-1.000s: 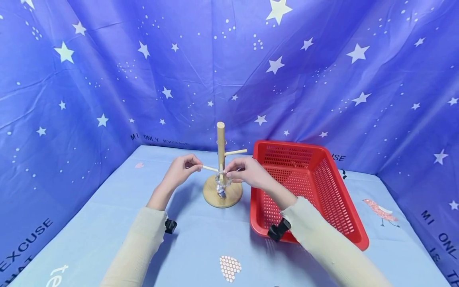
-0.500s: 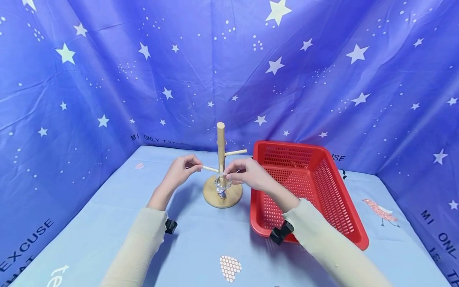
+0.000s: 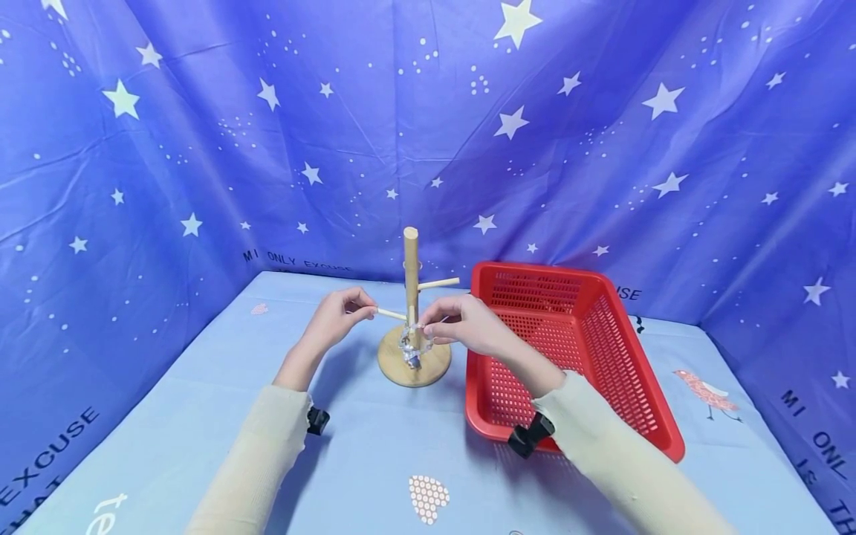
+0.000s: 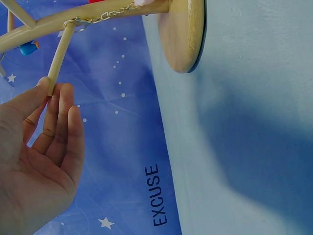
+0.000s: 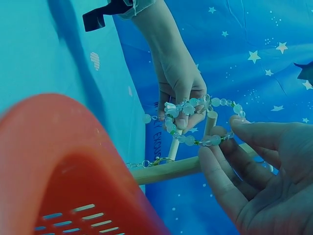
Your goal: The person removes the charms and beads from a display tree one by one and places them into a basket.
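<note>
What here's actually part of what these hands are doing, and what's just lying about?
In the job:
beaded bracelet, held by the right hand
wooden stand, its peg pinched by the left hand
chain on that peg

Seemingly just there:
red basket, no hand on it
tablecloth
starry backdrop

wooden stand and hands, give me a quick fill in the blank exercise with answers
1. The right hand holds a bracelet strung with ____.
2. The left hand pinches a peg of the stand, which is made of ____.
3. The basket beside the stand is coloured ____.

Missing words: beads; wood; red.
</note>
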A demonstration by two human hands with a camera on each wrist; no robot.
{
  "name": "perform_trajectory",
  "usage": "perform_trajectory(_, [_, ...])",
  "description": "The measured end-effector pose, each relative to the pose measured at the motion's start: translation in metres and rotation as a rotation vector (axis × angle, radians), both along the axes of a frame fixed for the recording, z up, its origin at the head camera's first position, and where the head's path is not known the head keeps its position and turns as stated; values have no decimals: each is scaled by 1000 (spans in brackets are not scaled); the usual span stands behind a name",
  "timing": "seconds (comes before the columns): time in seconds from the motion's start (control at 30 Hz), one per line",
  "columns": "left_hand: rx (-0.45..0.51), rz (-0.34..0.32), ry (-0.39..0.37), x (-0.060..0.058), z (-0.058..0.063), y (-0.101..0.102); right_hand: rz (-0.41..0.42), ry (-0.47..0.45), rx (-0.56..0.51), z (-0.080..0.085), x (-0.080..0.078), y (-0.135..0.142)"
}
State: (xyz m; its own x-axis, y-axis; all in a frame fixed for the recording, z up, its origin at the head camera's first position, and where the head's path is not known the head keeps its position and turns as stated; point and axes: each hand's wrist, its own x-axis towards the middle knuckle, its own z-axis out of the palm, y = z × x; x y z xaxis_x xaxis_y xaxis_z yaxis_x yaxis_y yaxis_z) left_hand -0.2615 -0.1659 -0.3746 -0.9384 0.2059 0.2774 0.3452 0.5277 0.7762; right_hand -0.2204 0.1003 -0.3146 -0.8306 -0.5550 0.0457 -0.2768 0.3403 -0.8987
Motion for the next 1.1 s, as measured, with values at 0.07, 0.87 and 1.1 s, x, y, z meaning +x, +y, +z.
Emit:
perform_trajectory(0.07, [2,-4,-1,0,0,0,1,3,-1,1,1,0])
perform_trajectory(0.87, [1,5,-3,1,-1,-1,-10,-2,-48,5,3,13])
perform_trajectory(1.1, [6,4,-2,0,-1,0,-24,-31,-68,6,2,18])
